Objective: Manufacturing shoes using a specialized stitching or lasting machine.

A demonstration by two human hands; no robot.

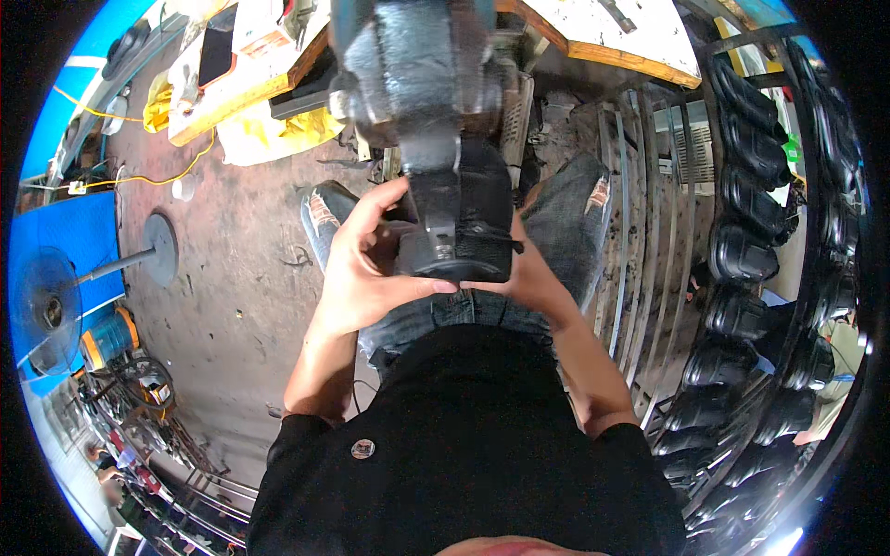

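A black shoe [487, 213] sits between my hands, right under the dark, worn head of a machine [417, 74]. My left hand [357, 264] is closed round its left side, the thumb lying along the near end and the fingers reaching up the far side. On the other side my right hand [536, 276] grips the shoe, most of its fingers hidden behind it. The shoe's upper part meets a metal piece of the machine; the exact contact is hidden. My knees in torn jeans [579, 222] are on both sides of the machine.
On the right, a metal rack [709, 120] carries several black shoes [742, 250]. White worktables [640, 37] with wooden edges stand beyond the machine. A standing fan [56, 301] is at the left, with a yellow cable [176, 176] nearby. Another person [116, 491] is far lower left.
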